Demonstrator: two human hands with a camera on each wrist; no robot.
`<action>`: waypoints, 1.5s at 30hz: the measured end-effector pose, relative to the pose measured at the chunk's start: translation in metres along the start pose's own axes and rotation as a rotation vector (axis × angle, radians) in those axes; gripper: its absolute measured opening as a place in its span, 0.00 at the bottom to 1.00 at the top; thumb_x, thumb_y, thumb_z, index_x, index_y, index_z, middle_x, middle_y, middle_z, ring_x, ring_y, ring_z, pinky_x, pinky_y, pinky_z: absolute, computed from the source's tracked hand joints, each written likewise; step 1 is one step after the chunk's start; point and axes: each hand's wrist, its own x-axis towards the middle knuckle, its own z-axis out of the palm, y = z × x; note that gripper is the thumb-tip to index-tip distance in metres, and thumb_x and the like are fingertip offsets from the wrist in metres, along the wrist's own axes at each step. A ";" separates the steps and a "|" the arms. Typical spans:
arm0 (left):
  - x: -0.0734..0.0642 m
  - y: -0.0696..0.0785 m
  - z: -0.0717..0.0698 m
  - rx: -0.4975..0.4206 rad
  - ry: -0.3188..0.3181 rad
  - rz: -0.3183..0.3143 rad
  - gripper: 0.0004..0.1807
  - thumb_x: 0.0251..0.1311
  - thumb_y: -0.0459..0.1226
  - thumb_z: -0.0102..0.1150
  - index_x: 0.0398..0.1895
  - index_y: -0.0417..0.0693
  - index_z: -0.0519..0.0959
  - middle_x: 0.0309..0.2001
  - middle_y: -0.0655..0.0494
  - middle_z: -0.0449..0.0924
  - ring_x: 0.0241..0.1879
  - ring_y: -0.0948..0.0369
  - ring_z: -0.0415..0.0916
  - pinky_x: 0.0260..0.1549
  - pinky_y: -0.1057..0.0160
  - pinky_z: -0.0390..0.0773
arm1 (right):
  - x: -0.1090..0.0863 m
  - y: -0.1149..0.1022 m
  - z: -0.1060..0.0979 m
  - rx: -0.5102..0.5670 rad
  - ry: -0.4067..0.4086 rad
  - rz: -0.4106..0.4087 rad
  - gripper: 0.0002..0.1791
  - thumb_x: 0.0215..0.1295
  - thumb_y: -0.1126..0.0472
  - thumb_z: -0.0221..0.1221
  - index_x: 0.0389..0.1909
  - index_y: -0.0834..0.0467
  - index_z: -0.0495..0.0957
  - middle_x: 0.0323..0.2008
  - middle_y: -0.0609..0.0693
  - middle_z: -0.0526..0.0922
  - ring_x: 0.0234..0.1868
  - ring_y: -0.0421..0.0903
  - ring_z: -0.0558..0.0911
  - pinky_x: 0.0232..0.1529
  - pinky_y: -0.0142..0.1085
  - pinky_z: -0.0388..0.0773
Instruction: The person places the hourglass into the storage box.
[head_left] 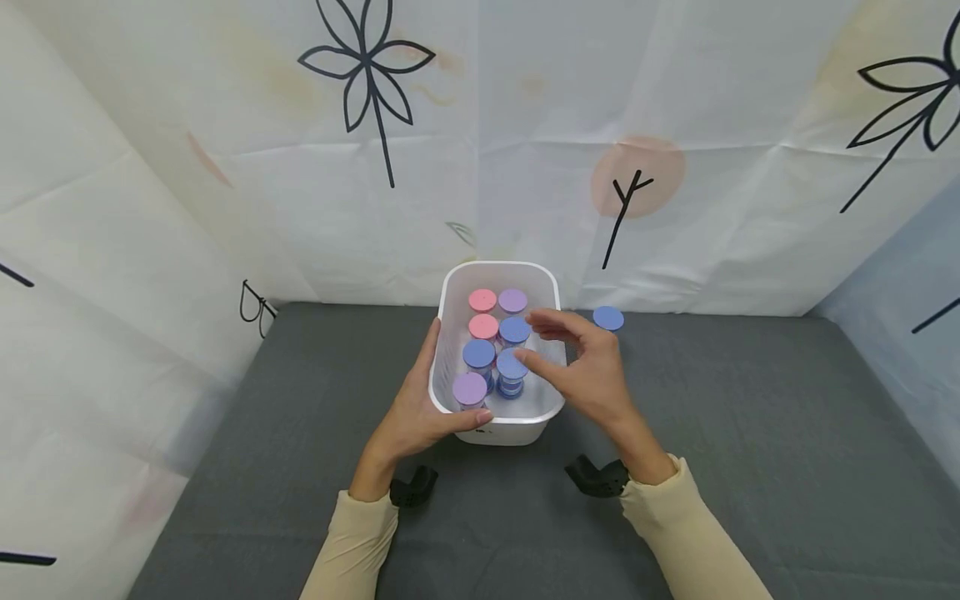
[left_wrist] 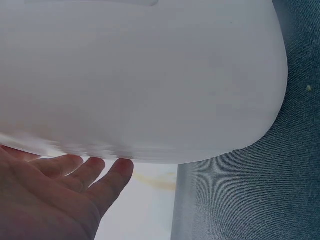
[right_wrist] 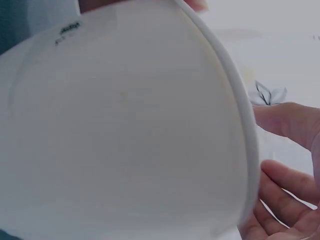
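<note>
A white plastic basket [head_left: 498, 432] sits on the grey cloth, straight in front of me. My left hand [head_left: 417, 417] grips its left side, thumb over the front rim; the left wrist view shows its fingertips [left_wrist: 121, 167] along the outer wall. Inside stand several small lidded jars: pink lids [head_left: 483, 300], purple lids [head_left: 469, 389] and blue lids [head_left: 478, 353]. Over the basket's right side hovers my right hand [head_left: 588, 367], thumb and fingers apart, thumb tip right at the lid of a blue jar [head_left: 512, 379]. In the right wrist view its fingers [right_wrist: 287, 192] show past the rim.
Another blue-lidded jar [head_left: 608, 317] stands outside the basket, at the back right near the wall. Grey cloth [head_left: 750, 433] covers the table. White printed fabric [head_left: 540, 100] hangs behind and at both sides.
</note>
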 end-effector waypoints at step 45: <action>0.002 -0.001 -0.001 0.037 0.003 0.014 0.69 0.43 0.28 0.79 0.83 0.55 0.40 0.74 0.37 0.57 0.65 0.37 0.65 0.58 0.34 0.69 | -0.016 0.094 -0.046 0.002 0.364 0.419 0.40 0.60 0.66 0.71 0.71 0.69 0.65 0.67 0.65 0.71 0.68 0.57 0.71 0.68 0.47 0.67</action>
